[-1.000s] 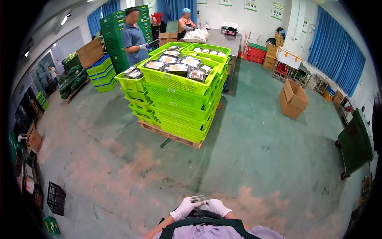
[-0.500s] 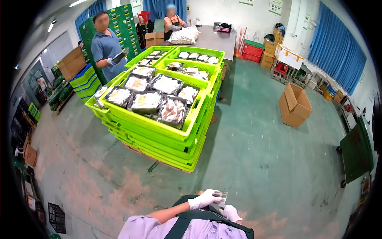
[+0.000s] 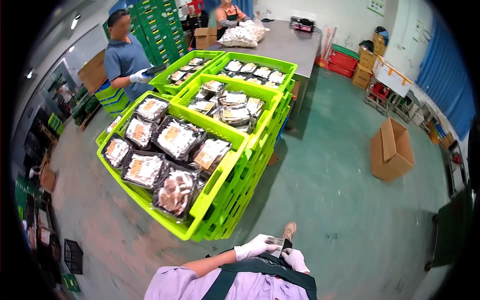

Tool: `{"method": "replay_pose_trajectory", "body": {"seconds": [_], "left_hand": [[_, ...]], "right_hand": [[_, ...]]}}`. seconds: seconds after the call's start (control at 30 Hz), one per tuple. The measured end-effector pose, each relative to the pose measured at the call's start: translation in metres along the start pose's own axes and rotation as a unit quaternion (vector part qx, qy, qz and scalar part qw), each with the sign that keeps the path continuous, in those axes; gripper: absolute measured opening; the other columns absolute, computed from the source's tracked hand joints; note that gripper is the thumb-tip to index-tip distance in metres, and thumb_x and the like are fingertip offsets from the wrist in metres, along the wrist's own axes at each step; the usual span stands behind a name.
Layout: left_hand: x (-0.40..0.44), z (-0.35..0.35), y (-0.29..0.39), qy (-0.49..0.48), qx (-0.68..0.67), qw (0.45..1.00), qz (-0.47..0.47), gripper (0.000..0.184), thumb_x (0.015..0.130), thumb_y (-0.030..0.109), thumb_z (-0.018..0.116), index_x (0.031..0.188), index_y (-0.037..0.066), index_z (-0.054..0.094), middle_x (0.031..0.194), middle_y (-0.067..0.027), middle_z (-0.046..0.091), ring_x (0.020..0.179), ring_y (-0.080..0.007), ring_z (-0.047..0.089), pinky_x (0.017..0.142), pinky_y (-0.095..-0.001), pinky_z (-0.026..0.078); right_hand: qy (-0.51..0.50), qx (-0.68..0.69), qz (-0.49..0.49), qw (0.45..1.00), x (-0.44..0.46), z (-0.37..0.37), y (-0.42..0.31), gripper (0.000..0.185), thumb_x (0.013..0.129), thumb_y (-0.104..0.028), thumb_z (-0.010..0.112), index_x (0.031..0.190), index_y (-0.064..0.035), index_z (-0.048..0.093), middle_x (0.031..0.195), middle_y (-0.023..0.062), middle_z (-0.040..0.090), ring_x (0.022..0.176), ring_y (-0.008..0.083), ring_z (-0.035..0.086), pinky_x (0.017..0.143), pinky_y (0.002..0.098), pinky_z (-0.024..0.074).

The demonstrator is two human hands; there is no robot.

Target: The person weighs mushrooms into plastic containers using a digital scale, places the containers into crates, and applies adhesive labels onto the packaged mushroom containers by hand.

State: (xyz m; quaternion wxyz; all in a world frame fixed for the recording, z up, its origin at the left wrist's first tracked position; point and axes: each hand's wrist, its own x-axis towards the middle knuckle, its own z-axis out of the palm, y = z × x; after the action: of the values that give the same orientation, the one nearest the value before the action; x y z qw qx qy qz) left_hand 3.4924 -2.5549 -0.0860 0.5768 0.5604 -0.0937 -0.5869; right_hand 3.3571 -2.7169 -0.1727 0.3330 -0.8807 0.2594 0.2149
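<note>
My left hand (image 3: pixel 256 247), in a white glove, is closed on a small clear plastic packet (image 3: pixel 276 246) in front of my waist. Just right of it is my right hand (image 3: pixel 295 260), also gloved, with its fingers curled at the packet's lower edge; whether it grips anything is hidden. Ahead and to the left stands a stack of lime-green crates (image 3: pixel 220 185). The nearest top crate holds several black trays of wrapped mushrooms (image 3: pixel 175 140). Behind it, another crate holds flatter wrapped packs (image 3: pixel 235 110).
A person in blue (image 3: pixel 125 62) stands behind the crates at left, holding a dark object. Another person (image 3: pixel 232 17) is at a metal table (image 3: pixel 285 45) with a bag of white produce (image 3: pixel 240 36). An open cardboard box (image 3: pixel 392 150) is on the floor at right.
The view has moved closer to the crate stack, which now looks larger. My hands have shifted slightly right in view, with the packet still between them. A shoe now shows beyond them.
</note>
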Motion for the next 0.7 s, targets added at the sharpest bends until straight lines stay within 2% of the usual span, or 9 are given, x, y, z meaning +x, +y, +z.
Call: {"method": "replay_pose_trajectory", "body": {"seconds": [0.13, 0.17, 0.33, 0.43, 0.7], "left_hand": [[0.077, 0.015, 0.055, 0.079, -0.030, 0.995, 0.050, 0.028, 0.083, 0.010, 0.062, 0.108, -0.002, 0.058, 0.094, -0.0034, 0.062, 0.082, -0.0078, 0.054, 0.074, -0.0233, 0.045], [0.096, 0.021, 0.069, 0.106, -0.036, 0.992, 0.061, 0.027, 0.084, 0.010, 0.062, 0.107, -0.002, 0.058, 0.093, -0.0031, 0.062, 0.081, -0.0077, 0.054, 0.074, -0.0235, 0.045], [0.158, 0.037, 0.146, 0.117, -0.006, 0.991, 0.068, 0.023, 0.084, 0.011, 0.061, 0.103, -0.001, 0.060, 0.088, -0.0014, 0.061, 0.079, -0.0078, 0.052, 0.073, -0.0233, 0.044], [0.197, 0.032, 0.164, 0.152, -0.062, 0.984, 0.073, 0.024, 0.084, 0.011, 0.061, 0.104, -0.001, 0.060, 0.087, -0.0009, 0.061, 0.077, -0.0074, 0.052, 0.072, -0.0236, 0.044], [0.298, -0.020, 0.232, 0.163, -0.038, 0.983, 0.077, 0.019, 0.083, 0.011, 0.062, 0.099, 0.000, 0.063, 0.081, 0.0011, 0.060, 0.073, -0.0063, 0.050, 0.067, -0.0220, 0.042]], "right_hand": [[-0.015, -0.051, -0.092, 0.994, 0.084, -0.075, 0.024, 0.027, 0.081, -0.034, 0.056, 0.095, -0.0136, 0.066, 0.084, 0.0161, 0.064, 0.082, 0.0346, 0.061, 0.073, 0.0418, 0.0485], [-0.024, -0.072, -0.092, 0.993, 0.102, -0.098, 0.027, 0.028, 0.081, -0.034, 0.055, 0.096, -0.0133, 0.065, 0.085, 0.0162, 0.064, 0.083, 0.0351, 0.061, 0.075, 0.0422, 0.0481], [-0.065, -0.079, -0.075, 0.992, 0.172, -0.201, 0.028, 0.031, 0.081, -0.036, 0.055, 0.100, -0.0147, 0.065, 0.090, 0.0149, 0.065, 0.085, 0.0315, 0.062, 0.077, 0.0386, 0.0485], [-0.066, -0.097, -0.104, 0.988, 0.214, -0.230, 0.038, 0.030, 0.080, -0.035, 0.055, 0.099, -0.0148, 0.065, 0.088, 0.0140, 0.065, 0.085, 0.0314, 0.062, 0.076, 0.0385, 0.0488], [-0.128, -0.144, -0.105, 0.976, 0.328, -0.287, 0.013, 0.029, 0.079, -0.033, 0.055, 0.099, -0.0136, 0.064, 0.087, 0.0152, 0.065, 0.084, 0.0325, 0.062, 0.074, 0.0389, 0.0490]]}}
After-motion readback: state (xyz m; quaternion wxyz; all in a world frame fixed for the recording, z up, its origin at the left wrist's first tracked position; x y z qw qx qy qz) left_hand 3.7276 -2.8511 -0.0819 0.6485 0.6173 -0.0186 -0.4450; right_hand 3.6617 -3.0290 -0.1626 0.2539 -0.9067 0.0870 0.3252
